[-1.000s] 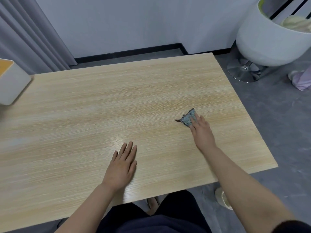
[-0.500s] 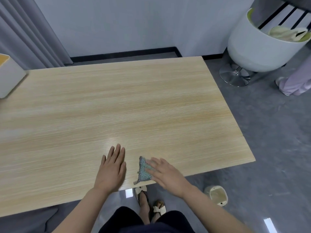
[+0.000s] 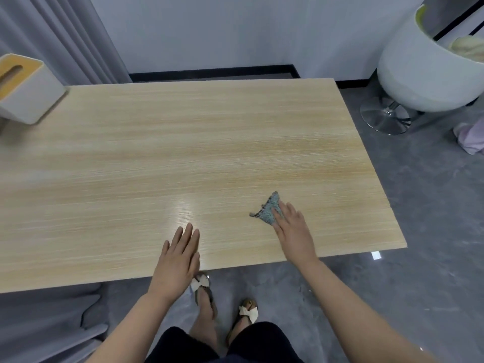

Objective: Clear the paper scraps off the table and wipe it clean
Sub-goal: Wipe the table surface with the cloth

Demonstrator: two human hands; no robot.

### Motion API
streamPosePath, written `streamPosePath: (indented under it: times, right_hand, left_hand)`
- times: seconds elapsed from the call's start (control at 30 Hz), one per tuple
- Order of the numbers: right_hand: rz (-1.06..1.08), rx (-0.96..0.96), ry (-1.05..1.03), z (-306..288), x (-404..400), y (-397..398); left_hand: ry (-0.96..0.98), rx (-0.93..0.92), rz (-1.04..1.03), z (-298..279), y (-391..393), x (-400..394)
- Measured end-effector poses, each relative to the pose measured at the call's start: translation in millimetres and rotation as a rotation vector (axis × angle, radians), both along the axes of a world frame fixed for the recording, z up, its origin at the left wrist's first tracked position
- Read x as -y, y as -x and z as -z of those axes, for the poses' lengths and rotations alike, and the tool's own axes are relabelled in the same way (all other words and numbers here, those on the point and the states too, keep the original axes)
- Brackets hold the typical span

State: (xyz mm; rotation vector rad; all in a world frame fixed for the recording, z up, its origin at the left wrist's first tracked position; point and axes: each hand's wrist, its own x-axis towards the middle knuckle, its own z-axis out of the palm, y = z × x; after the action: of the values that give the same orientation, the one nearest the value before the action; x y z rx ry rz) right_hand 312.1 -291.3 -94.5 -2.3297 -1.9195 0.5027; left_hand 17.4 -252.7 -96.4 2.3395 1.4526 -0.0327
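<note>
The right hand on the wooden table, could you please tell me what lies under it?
Under the right hand, a small grey-blue cloth lies on the light wooden table, pressed by straight fingers. The cloth's near part is covered.

We see a pale wood-grain surface (image 3: 183, 158) carrying a grey cloth (image 3: 267, 212) near its right front and a white tissue box (image 3: 28, 100) far left

Two hands (image 3: 180, 255), one cloth (image 3: 267, 212), one table (image 3: 183, 142), one tissue box (image 3: 26, 87).

right hand (image 3: 293, 229) and cloth (image 3: 268, 210) swept from near table edge rightward, farther onto table (image 3: 183, 142)
</note>
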Motion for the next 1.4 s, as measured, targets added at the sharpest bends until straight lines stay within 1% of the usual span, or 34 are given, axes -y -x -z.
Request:
streamPosePath:
  times: [0.13, 0.2, 0.27, 0.33, 0.37, 0.47, 0.6, 0.67, 0.73, 0.8, 0.93, 1.03, 1.1, 1.13, 1.17, 1.2, 1.27, 1.33, 1.4]
  right_hand:
    - [-0.202, 0.003, -0.010, 1, 24, 55]
    - [-0.340, -0.013, -0.003, 2, 31, 68]
    - [-0.454, -0.024, 0.007, 5, 30, 59]
    - [-0.469, 0.008, 0.026, 4, 21, 38]
    - [-0.411, 0.024, 0.013, 1, 15, 27]
    - [-0.131, 0.067, 0.004, -7, 5, -5]
    - [0.203, -0.008, -0.034, -2, 11, -15]
    - [0.292, 0.006, -0.011, 3, 12, -1]
    - [0.297, 0.058, -0.021, 6, 15, 22]
    - [0.220, 0.084, -0.051, 9, 19, 46]
    - [-0.019, 0.072, -0.015, 5, 20, 89]
    - [-0.267, 0.037, 0.013, 5, 15, 106]
    - [-0.407, 0.032, 0.032, 5, 8, 95]
    - [-0.443, 0.032, 0.023, 4, 3, 85]
    - [-0.427, 0.040, 0.000, 4, -2, 73]
    - [-0.357, 0.051, -0.013, 2, -7, 62]
    - [-0.129, 0.081, -0.006, -2, -14, 42]
    - [0.101, 0.066, -0.011, -3, -16, 33]
    - [0.233, 0.024, -0.013, -2, -15, 36]
  left_hand:
    - [0.007, 0.001, 0.000, 4, 1, 1]
    - [0.013, 0.008, 0.005, 6, 3, 1]
    - [0.027, 0.021, 0.011, 7, 4, 0]
    - [0.045, 0.034, 0.020, 5, 4, -1]
    - [0.055, 0.037, 0.025, 4, 5, -1]
    - [0.069, 0.033, 0.038, 2, 6, -3]
    - [0.082, 0.020, 0.045, -1, 7, -3]
    - [0.092, 0.023, 0.049, -1, 8, -5]
    - [0.107, 0.047, 0.060, -1, 12, -7]
    - [0.117, 0.051, 0.086, -1, 17, -9]
    - [0.125, 0.083, 0.092, -3, 22, -10]
    - [0.098, 0.017, 0.030, -5, 40, -13]
    - [0.073, -0.056, 0.027, -4, 55, -19]
    - [0.052, -0.073, 0.048, -4, 60, -23]
    - [0.033, -0.068, 0.054, -3, 64, -27]
    - [0.022, -0.060, 0.038, -3, 68, -31]
    - [0.023, -0.068, -0.011, -3, 74, -39]
    - [0.043, -0.070, -0.009, -3, 81, -43]
    - [0.070, -0.067, 0.021, -4, 86, -45]
